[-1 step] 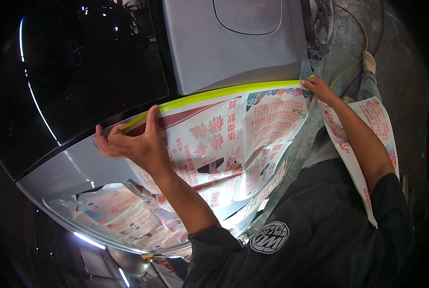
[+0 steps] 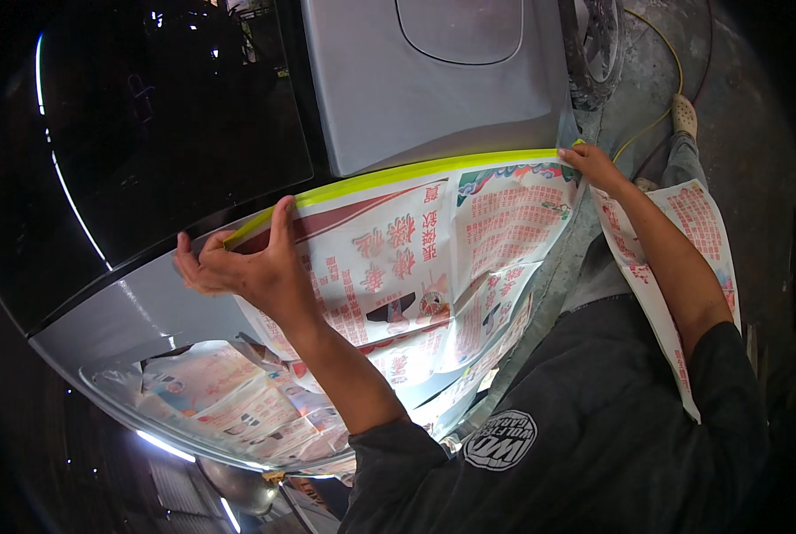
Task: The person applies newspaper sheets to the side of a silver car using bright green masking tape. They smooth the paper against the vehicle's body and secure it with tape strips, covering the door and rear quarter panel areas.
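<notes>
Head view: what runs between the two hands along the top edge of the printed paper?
In the head view, a yellow-green tape strip runs from the left hand to the right hand, edging the printed paper sheet against the grey car panel.

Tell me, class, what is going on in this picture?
A person leans over a silver car body and holds a printed paper sheet against it. A yellow-green tape strip runs along the sheet's top edge. The left hand presses the strip's left end, and the right hand presses the right end near the wheel. More printed paper covers the panel lower down, and another sheet hangs under the right arm.
</notes>
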`<state>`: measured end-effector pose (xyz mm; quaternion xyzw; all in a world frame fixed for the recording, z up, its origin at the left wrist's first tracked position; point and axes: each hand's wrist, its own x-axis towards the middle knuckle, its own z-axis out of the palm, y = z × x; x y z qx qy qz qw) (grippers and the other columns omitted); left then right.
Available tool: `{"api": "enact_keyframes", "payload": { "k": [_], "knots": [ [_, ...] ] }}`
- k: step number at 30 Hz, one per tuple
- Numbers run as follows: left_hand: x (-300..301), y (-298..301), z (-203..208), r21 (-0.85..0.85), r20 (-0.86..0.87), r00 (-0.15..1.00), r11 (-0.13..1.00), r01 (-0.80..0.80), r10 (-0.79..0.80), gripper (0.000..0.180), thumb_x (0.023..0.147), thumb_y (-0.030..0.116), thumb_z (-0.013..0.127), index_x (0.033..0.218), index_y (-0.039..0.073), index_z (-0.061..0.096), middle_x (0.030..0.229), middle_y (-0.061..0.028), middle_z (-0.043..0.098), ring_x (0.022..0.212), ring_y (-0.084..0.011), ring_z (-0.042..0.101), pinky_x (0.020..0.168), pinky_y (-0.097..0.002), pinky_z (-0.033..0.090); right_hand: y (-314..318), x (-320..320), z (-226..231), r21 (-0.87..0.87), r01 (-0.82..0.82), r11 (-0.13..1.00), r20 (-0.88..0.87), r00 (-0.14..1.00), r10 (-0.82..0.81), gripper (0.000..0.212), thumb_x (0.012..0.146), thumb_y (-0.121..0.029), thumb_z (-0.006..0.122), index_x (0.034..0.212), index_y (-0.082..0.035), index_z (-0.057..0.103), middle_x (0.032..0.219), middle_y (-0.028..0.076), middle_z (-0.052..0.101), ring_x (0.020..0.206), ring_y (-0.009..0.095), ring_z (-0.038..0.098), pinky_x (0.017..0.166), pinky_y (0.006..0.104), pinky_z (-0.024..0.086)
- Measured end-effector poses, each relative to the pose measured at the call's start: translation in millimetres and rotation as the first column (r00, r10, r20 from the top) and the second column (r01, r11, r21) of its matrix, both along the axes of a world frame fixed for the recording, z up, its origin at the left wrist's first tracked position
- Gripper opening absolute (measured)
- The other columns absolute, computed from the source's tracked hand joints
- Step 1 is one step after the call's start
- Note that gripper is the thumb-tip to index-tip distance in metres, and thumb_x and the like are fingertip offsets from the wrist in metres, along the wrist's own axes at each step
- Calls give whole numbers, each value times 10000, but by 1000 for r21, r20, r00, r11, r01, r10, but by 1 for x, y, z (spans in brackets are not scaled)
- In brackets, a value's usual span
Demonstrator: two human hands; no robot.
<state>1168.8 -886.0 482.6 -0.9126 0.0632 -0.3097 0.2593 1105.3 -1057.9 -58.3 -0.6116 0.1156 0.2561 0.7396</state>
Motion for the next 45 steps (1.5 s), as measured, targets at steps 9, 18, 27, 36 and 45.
{"api": "enact_keyframes", "payload": {
  "k": [9, 18, 27, 36, 45],
  "knots": [
    [1, 6, 1, 48, 19, 999, 998, -37, 36, 807, 736, 508, 918, 1216, 107, 408, 1520, -195, 287, 1481, -371, 190, 1208, -618, 229, -3, 0, -10, -6, -63, 998, -17, 998, 62, 515, 990, -488, 677, 842, 3, 727, 716, 49, 603, 656, 131, 523, 629, 339, 439],
    [2, 0, -4, 17, 33, 997, 997, -70, 69, 878, 723, 440, 942, 1301, 114, 368, 1522, -195, 268, 1475, -384, 198, 1219, -612, 264, -2, 2, -1, -11, -69, 998, -32, 997, 68, 519, 979, -499, 683, 856, 1, 740, 735, 65, 631, 659, 138, 534, 625, 347, 440],
    [12, -15, 0, -317, 220, 975, 943, 104, -33, 743, 847, 166, 861, 1374, 111, 340, 1467, -157, 303, 1362, -331, 426, 1086, -390, 544, -3, 7, 5, -34, -109, 993, -59, 993, 107, 527, 979, -495, 679, 862, 17, 725, 707, 88, 604, 644, 162, 524, 618, 371, 437],
    [14, -8, 29, -136, 297, 955, 990, 44, -2, 332, 927, 169, 792, 1061, 36, 520, 1279, -151, 462, 1227, -273, 482, 1081, -385, 476, -2, 4, 3, -31, -91, 995, -30, 995, 90, 524, 983, -484, 673, 855, 22, 718, 692, 88, 581, 640, 168, 509, 627, 381, 439],
    [-17, -4, -5, 128, -265, 926, 941, 312, -271, 379, 985, 217, 715, 1311, 63, 601, 1345, -148, 513, 1265, -297, 483, 1091, -446, 417, -8, 7, 14, -31, -117, 993, -55, 992, 115, 524, 973, -489, 673, 916, 28, 730, 751, 91, 633, 677, 166, 546, 654, 359, 459]
  ]
}}
